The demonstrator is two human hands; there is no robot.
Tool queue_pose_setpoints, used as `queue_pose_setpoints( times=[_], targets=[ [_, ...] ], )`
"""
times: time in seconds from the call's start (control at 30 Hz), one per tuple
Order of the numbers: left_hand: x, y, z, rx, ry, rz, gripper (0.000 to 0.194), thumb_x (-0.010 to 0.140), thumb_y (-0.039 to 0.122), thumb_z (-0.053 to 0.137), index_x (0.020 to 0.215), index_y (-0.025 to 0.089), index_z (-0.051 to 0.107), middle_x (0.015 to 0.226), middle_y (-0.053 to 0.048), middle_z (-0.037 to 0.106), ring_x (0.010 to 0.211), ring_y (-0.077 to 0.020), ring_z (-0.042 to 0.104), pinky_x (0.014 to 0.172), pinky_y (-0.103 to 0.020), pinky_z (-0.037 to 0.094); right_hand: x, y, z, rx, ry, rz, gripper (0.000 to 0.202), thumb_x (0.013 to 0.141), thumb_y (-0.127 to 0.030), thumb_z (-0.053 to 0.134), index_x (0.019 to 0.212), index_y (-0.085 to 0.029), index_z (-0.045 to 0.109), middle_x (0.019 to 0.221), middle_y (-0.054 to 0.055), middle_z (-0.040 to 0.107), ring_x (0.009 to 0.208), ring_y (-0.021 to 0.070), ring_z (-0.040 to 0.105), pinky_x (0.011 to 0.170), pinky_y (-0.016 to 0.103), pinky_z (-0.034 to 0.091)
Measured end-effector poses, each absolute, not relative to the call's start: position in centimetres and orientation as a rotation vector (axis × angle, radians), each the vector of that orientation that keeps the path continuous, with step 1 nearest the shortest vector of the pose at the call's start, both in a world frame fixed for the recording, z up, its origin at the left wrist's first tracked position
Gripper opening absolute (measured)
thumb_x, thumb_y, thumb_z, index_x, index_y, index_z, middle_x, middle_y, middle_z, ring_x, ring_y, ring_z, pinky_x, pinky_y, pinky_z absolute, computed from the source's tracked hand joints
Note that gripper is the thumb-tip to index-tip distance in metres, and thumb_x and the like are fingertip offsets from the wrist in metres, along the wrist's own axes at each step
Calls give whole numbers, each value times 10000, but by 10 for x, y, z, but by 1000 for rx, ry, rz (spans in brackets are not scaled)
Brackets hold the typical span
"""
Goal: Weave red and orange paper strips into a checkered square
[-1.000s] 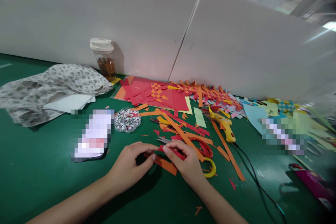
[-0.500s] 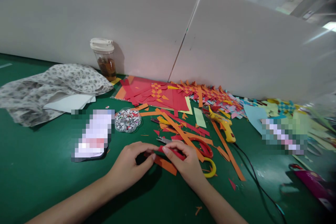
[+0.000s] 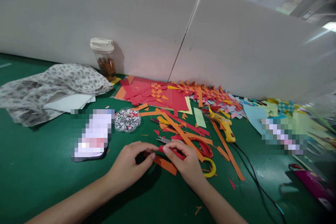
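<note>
My left hand (image 3: pixel 128 162) is closed, thumb and fingers pinching the left end of paper strips in front of me. An orange paper strip (image 3: pixel 166 166) slants down from its fingertips toward my right hand. Pinched between the thumb and fingers of my right hand (image 3: pixel 187 164) is a folded red paper strip (image 3: pixel 179 154), whose left end reaches my left fingertips. How the red and orange strips join is hidden by my fingers. Just beyond my hands lie scissors with red handles (image 3: pixel 208 148), and a yellow scissor handle (image 3: pixel 211 168) shows beside my right wrist.
Orange strips (image 3: pixel 231 159) and red scraps litter the green table (image 3: pixel 147 203). A yellow glue gun (image 3: pixel 225 127) trails a black cord. Left are a phone (image 3: pixel 93 134), a clear case of googly eyes (image 3: pixel 127 120), patterned cloth (image 3: pixel 60 80) and a lidded cup (image 3: pixel 105 61). Woven paper fish (image 3: pixel 156 92) lie behind.
</note>
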State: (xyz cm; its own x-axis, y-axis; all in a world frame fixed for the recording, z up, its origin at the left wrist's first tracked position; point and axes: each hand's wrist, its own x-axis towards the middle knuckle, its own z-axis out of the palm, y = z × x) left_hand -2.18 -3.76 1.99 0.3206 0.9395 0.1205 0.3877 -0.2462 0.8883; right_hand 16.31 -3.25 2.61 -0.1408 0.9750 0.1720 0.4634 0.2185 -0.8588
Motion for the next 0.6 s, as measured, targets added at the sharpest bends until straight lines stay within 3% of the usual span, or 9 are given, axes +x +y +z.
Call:
queue_pose_setpoints(
  times=[0.3,0.5,0.6],
  targets=[
    [-22,-36,22,1796,1188,852,171,831,256,512,923,238,655,847,-15,693,782,-172,631,726,-286,487,161,-33,30,-1323,-1759,819,129,768,-285,600,707,-196,671,704,33,694,712,190,632,698,301,504],
    [-21,-36,21,1790,1183,835,177,842,329,515,817,222,655,764,-8,677,732,-167,612,685,-265,469,159,-34,30,-1276,-1874,768,114,776,-267,608,698,-210,669,673,10,701,691,186,626,886,386,420],
    [-21,-36,22,1777,1168,842,173,841,308,514,775,210,640,737,0,664,710,-156,606,668,-251,460,159,-35,28,-1271,-1904,758,107,778,-268,605,709,-212,664,671,6,695,700,185,625,900,388,408]
  ],
)
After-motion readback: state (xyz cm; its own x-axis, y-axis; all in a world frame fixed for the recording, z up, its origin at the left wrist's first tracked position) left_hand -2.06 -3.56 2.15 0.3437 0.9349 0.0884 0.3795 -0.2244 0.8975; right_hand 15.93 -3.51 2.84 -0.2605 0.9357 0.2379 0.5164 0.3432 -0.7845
